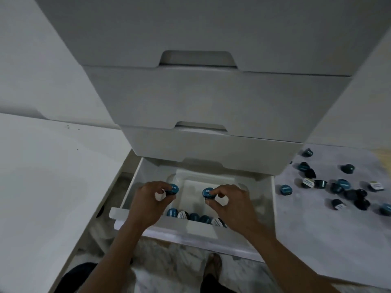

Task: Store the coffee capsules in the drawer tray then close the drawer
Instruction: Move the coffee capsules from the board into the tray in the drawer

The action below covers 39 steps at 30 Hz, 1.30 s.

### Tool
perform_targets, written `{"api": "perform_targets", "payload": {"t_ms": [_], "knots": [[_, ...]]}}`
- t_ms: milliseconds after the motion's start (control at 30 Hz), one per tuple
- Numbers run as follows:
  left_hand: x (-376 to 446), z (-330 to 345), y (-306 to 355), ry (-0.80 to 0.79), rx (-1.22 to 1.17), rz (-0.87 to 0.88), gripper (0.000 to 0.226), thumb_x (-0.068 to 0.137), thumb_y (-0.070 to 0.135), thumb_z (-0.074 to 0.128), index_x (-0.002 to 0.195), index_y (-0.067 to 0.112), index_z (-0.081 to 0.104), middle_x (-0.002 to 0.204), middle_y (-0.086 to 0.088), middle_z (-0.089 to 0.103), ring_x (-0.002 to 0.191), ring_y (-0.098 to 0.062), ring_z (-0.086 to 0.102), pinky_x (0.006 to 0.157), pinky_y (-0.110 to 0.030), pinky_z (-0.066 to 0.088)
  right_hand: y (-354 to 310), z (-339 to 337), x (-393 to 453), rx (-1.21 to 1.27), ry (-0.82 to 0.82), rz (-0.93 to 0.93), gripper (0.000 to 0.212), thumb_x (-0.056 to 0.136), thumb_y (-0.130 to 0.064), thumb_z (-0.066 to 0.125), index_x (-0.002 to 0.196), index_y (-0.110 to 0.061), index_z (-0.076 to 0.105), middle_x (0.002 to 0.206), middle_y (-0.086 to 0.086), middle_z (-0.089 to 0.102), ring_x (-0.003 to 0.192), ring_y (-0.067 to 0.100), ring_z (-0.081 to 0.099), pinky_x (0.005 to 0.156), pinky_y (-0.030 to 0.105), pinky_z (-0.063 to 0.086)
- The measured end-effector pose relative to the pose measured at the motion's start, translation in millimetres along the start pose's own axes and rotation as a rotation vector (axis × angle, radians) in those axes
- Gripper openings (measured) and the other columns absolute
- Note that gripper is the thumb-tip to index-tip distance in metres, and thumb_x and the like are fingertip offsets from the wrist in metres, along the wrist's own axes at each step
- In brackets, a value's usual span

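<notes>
**Two capsules over the tray, a pile left on the floor**

Nearest me, my forearms reached over the front wall of the open bottom drawer (pixel 203 229). Just behind that wall, a row of stored capsules (pixel 195 216) lay along the near edge of the white tray (pixel 208 182), blue tops and white labels mixed, packed side by side, which I judged left the middle and far end free for more.

Above that bare middle, my left hand (pixel 148 197) pinched one blue capsule (pixel 172 189) between thumb and fingertips, fingers closed on its rim, lid up. My right hand (pixel 227 199) gripped a second blue capsule (pixel 207 193) the same way, tilted a little toward the centre. Both were held over the tray, not yet set down; whether they touched its floor I could not tell. I carried one in each hand to halve the trips, and held them by the rim so each could be dropped lid-up beside the row.

Farther off, on the floor to the right of the drawer, the loose capsules (pixel 338 187) lay scattered, some on their sides, well apart from the tray. With that many waiting, I judged the task well short of done, and the drawer had to stay open. Above it the closed drawers (pixel 211 102) overhung the far end of the tray.
</notes>
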<state>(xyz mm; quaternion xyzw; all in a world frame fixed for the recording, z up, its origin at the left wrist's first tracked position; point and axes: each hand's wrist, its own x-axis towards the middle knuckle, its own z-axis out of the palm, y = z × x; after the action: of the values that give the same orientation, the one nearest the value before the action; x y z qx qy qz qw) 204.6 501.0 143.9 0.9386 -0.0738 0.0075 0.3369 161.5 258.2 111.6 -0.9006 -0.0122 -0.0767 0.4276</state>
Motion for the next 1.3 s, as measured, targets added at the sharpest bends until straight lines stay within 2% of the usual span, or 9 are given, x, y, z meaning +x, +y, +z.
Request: {"api": "perform_targets", "payload": {"t_ms": [167, 267, 367, 433, 700, 933, 1133, 1300], "knots": [[43.1, 15.7, -21.5, -0.265, 0.121, 0.049, 0.02, 0.077, 0.025, 0.079, 0.096, 0.021, 0.072, 0.084, 0.008, 0.066, 0.069, 0.002, 0.056, 0.063, -0.013, 0.042, 18.4, 30.9, 36.4, -0.056, -0.211, 0.071, 0.019, 0.081, -0.034, 0.074, 0.098, -0.028, 0.071, 0.094, -0.009, 0.069, 0.09, 0.009, 0.057, 0.076, 0.027, 0.047], [55.4, 27.8, -29.1, -0.418, 0.173, 0.062, 0.02, 0.08, 0.026, 0.076, 0.099, 0.023, 0.071, 0.08, 0.017, 0.057, 0.064, 0.002, 0.053, 0.059, -0.008, 0.036, 26.2, 46.9, 49.6, -0.083, -0.322, 0.115, 0.02, 0.083, -0.033, 0.07, 0.102, -0.029, 0.07, 0.101, -0.008, 0.067, 0.095, 0.009, 0.055, 0.079, 0.027, 0.046], [65.5, 38.4, -38.2, -0.551, 0.198, 0.045, 0.018, 0.08, 0.028, 0.076, 0.097, 0.026, 0.07, 0.072, 0.024, 0.052, 0.066, -0.002, 0.059, 0.061, -0.01, 0.04, 30.8, 62.6, 57.5, -0.161, -0.442, 0.081, 0.023, 0.084, -0.035, 0.068, 0.104, -0.026, 0.069, 0.102, -0.003, 0.066, 0.096, 0.014, 0.056, 0.076, 0.03, 0.048], [69.5, 43.9, -43.4, -0.598, 0.2, 0.04, 0.018, 0.078, 0.027, 0.078, 0.094, 0.025, 0.071, 0.069, 0.026, 0.052, 0.069, -0.005, 0.063, 0.065, -0.016, 0.047, 32.6, 71.1, 59.5, -0.176, -0.51, 0.064, 0.023, 0.084, -0.034, 0.068, 0.105, -0.025, 0.068, 0.102, -0.002, 0.066, 0.095, 0.016, 0.057, 0.075, 0.032, 0.048], [77.7, 61.3, -61.2, -0.639, 0.236, 0.061, 0.016, 0.073, 0.03, 0.08, 0.085, 0.028, 0.068, 0.087, 0.006, 0.07, 0.075, -0.009, 0.06, 0.074, -0.037, 0.056, 41.7, 84.5, 59.9, -0.155, -0.563, 0.003, 0.019, 0.084, -0.028, 0.068, 0.102, -0.025, 0.069, 0.098, -0.002, 0.064, 0.087, 0.016, 0.06, 0.075, 0.033, 0.051], [79.8, 61.7, -65.4, -0.708, 0.295, 0.061, 0.019, 0.077, 0.029, 0.078, 0.093, 0.024, 0.068, 0.102, 0.003, 0.066, 0.076, -0.009, 0.054, 0.081, -0.037, 0.054, 47.1, 86.4, 58.3, -0.179, -0.598, 0.007, 0.02, 0.081, -0.014, 0.069, 0.101, -0.019, 0.068, 0.102, -0.001, 0.064, 0.09, 0.015, 0.06, 0.078, 0.025, 0.049], [80.4, 60.5, -71.6, -0.73, 0.288, 0.027, 0.017, 0.077, 0.035, 0.076, 0.091, 0.027, 0.07, 0.094, -0.001, 0.067, 0.075, -0.014, 0.062, 0.08, -0.038, 0.056, 45.4, 87.0, 60.1, -0.16, -0.641, 0.039, 0.025, 0.08, -0.011, 0.069, 0.104, -0.017, 0.07, 0.105, 0.001, 0.065, 0.092, 0.016, 0.061, 0.081, 0.028, 0.052], [79.6, 61.8, -69.5, -0.711, 0.326, 0.032, 0.015, 0.083, 0.033, 0.071, 0.095, 0.026, 0.069, 0.098, -0.001, 0.065, 0.076, -0.014, 0.063, 0.081, -0.036, 0.056, 41.0, 90.7, 61.1, -0.156, -0.679, 0.049, 0.024, 0.079, -0.004, 0.063, 0.099, -0.017, 0.07, 0.104, 0.002, 0.066, 0.091, 0.018, 0.062, 0.079, 0.033, 0.054]]}}
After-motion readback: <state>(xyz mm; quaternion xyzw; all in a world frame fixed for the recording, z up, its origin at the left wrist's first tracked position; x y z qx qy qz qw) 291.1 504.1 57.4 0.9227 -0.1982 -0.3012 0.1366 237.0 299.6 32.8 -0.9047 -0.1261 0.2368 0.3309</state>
